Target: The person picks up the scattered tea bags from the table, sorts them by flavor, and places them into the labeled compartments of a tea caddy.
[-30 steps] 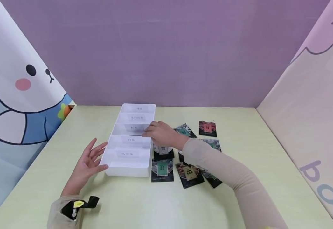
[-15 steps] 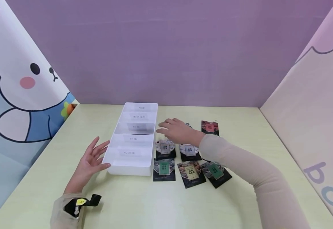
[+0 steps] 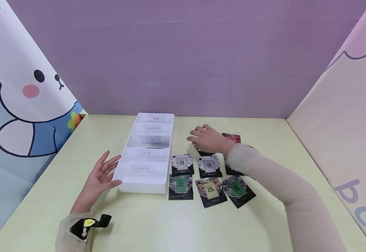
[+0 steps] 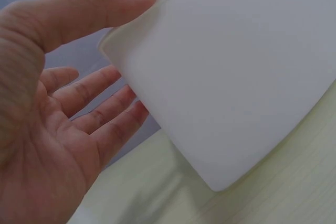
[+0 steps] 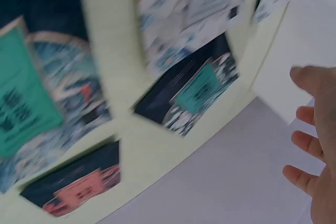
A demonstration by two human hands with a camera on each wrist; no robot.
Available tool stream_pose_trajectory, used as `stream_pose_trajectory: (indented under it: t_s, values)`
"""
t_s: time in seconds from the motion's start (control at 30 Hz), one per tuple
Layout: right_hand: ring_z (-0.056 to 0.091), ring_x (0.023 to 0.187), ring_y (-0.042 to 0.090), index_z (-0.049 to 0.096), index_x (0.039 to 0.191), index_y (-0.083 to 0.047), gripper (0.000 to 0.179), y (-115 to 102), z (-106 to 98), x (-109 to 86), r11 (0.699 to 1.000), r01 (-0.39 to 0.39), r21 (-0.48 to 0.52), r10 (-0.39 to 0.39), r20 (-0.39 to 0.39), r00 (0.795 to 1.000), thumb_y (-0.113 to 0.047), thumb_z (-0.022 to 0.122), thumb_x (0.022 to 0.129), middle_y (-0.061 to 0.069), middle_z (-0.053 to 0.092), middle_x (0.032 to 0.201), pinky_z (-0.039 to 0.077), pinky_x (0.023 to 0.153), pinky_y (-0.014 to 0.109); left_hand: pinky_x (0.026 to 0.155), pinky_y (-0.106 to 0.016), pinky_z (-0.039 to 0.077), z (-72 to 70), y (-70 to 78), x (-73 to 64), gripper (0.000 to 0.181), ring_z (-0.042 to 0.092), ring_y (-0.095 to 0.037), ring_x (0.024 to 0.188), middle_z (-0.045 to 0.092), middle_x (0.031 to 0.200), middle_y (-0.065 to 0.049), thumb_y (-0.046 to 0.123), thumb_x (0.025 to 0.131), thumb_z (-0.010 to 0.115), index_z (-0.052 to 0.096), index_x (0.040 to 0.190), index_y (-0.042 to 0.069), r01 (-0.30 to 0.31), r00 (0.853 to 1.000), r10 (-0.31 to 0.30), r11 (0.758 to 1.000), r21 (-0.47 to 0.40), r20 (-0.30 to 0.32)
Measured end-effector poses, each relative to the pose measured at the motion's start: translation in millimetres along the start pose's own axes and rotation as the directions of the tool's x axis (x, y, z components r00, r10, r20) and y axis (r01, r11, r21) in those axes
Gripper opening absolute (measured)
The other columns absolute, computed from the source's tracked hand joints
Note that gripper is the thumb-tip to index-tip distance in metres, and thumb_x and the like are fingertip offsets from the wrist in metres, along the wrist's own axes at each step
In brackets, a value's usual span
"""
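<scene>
My left hand [image 3: 96,182] rests its thumb and fingertips against the near left corner of a long white box [image 3: 142,188]. In the left wrist view its fingers [image 4: 115,129] stretch out along the box's side. Slips with printed characters mark the box's several compartments. My right hand [image 3: 211,140] is over the far packets with loosely bent fingers, and the right wrist view shows nothing in it. Below it lies a dark packet with a green label [image 5: 199,87], mostly hidden in the head view. Nearer are two white-label packets [image 3: 181,163] and a yellow-label packet [image 3: 211,191].
Two green-label packets lie in the front row, one straight [image 3: 181,187] beside the box and one tilted [image 3: 237,190]. A red-label packet [image 3: 233,138] sits at the back, partly behind my right wrist. Purple [image 3: 183,63] and printed panels enclose the pale table [image 3: 145,220].
My right hand has moved right, from the box's middle compartments to above the far packets. The left hand stays at the box corner. The head view has shifted slightly.
</scene>
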State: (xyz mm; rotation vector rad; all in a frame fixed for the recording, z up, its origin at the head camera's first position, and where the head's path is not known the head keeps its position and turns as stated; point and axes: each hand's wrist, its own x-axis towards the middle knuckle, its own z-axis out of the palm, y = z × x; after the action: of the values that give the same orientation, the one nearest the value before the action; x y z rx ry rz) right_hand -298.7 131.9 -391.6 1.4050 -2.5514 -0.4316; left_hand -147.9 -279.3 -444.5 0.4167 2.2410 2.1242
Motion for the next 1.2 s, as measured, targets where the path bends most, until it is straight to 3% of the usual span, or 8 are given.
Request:
stream_pose_trajectory:
  t_s: [0.37,0.7,0.87,0.93,1.07,1.2]
  values:
    - [0.045,0.129,0.035,0.053,0.143,-0.014,0.063,31.7,30.6,-13.6,0.992,-0.100,0.072,0.087,0.166,0.982,-0.047,0.069,0.091,0.013,0.051,0.142,0.039,0.102,0.058,0.100,-0.014,0.041,3.7,0.2,-3.5,0.103,0.044,0.002,0.129,0.037,0.156,-0.006,-0.013,0.085,0.069,0.008,0.161,0.021,-0.009,1.000,0.009,1.000,-0.017,0.008]
    - [0.038,0.136,0.037,0.046,0.150,-0.022,0.074,44.2,43.6,-7.3,0.953,-0.268,0.143,0.199,0.372,0.907,-0.058,0.066,0.089,0.012,0.045,0.149,0.033,0.106,0.063,0.100,-0.014,0.042,3.8,1.5,-2.6,0.103,0.045,0.002,0.129,0.035,0.157,-0.010,-0.013,0.085,0.069,0.008,0.161,0.020,-0.020,1.000,0.020,1.000,0.001,-0.003]
    - [0.032,0.139,0.038,0.046,0.150,-0.020,0.075,45.4,46.0,-4.0,0.881,-0.401,0.253,0.250,0.470,0.847,-0.055,0.069,0.088,0.012,0.041,0.153,0.025,0.110,0.065,0.099,-0.014,0.041,4.4,0.4,-4.1,0.104,0.045,0.003,0.128,0.037,0.156,-0.008,-0.013,0.085,0.069,0.008,0.161,0.020,-0.012,1.000,0.012,1.000,0.010,-0.014]
    - [0.033,0.137,0.038,0.050,0.147,-0.018,0.073,46.4,47.2,-3.9,0.848,-0.440,0.296,0.263,0.486,0.834,-0.053,0.071,0.087,0.012,0.043,0.151,0.026,0.109,0.065,0.099,-0.013,0.041,4.3,-0.3,-4.6,0.103,0.045,0.003,0.128,0.037,0.156,-0.008,-0.013,0.085,0.069,0.008,0.161,0.020,-0.013,1.000,0.013,1.000,0.010,-0.014]
    - [0.041,0.126,0.035,0.056,0.136,-0.013,0.065,48.1,47.1,-5.1,0.786,-0.475,0.396,0.283,0.454,0.845,-0.044,0.079,0.084,0.011,0.052,0.140,0.037,0.103,0.059,0.099,-0.013,0.041,3.9,-1.2,-4.1,0.103,0.045,0.003,0.129,0.038,0.156,-0.006,-0.014,0.085,0.068,0.008,0.161,0.019,-0.025,1.000,0.025,1.000,0.006,-0.010]
    - [0.051,0.112,0.029,0.055,0.126,-0.010,0.054,49.0,45.7,-5.8,0.688,-0.485,0.540,0.270,0.430,0.861,-0.030,0.082,0.083,0.011,0.057,0.127,0.047,0.091,0.048,0.099,-0.014,0.042,4.0,-0.4,-2.6,0.103,0.045,0.003,0.128,0.038,0.155,-0.005,-0.014,0.085,0.068,0.007,0.161,0.019,-0.025,1.000,0.025,1.000,0.001,-0.010]
